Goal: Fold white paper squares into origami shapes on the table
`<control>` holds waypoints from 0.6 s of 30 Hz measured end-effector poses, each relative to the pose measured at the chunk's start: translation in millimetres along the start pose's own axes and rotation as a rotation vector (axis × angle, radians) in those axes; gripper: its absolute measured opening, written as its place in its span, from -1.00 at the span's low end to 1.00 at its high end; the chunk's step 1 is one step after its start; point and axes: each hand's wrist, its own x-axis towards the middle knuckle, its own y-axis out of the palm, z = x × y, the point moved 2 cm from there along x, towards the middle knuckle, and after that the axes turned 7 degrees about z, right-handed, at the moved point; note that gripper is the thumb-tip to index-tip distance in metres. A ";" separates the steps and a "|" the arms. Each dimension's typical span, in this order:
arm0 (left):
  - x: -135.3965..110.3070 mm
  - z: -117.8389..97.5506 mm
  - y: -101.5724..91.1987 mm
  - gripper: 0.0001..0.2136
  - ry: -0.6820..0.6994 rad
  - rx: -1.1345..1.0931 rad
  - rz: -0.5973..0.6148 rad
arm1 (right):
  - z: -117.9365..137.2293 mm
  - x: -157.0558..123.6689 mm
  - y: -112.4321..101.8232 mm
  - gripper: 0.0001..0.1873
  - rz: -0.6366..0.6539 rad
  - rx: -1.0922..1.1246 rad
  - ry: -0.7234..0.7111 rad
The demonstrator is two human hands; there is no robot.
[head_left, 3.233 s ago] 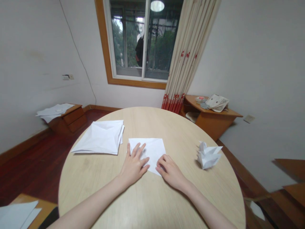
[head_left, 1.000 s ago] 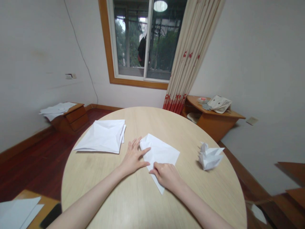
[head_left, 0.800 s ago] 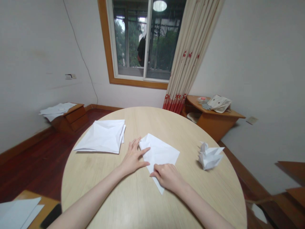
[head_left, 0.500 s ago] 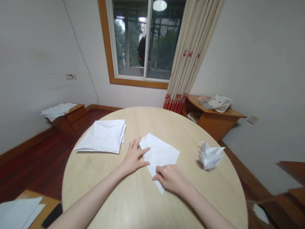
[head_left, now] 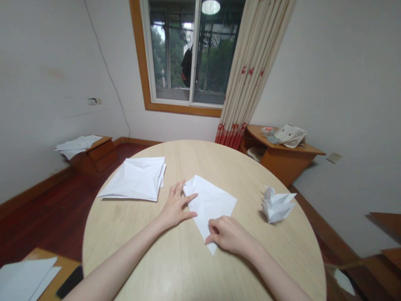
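A folded white sheet of paper (head_left: 211, 198) lies flat on the round table in front of me, one narrow corner pointing toward me. My left hand (head_left: 175, 207) rests at its left edge with the fingers spread, the fingertips and thumb on the paper. Curled over the lower part of the sheet is my right hand (head_left: 227, 234); its thumb presses on the edge close to the narrow corner. What lies under the curled fingers is hidden.
A stack of creased white paper (head_left: 136, 179) lies on the left of the table (head_left: 163, 263). At the right stands a folded paper figure (head_left: 277, 205). More white sheets (head_left: 26, 278) lie on a lower surface at bottom left. A corner cabinet (head_left: 282, 163) stands by the curtain.
My right hand has slid a little to the right and toward me along the paper's lower edge. My left hand and the paper have stayed put.
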 end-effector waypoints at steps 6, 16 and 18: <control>-0.4 -0.3 -0.5 -0.43 -0.012 -0.007 0.018 | -1.9 -0.8 -1.5 -0.63 0.038 0.127 0.010; 0.4 1.7 0.7 -0.43 0.003 -0.018 0.015 | -12.1 3.4 4.7 -0.50 0.106 0.248 0.002; 0.2 1.3 0.6 -0.43 0.008 -0.016 0.017 | -14.8 5.3 6.6 -0.48 0.102 0.282 -0.009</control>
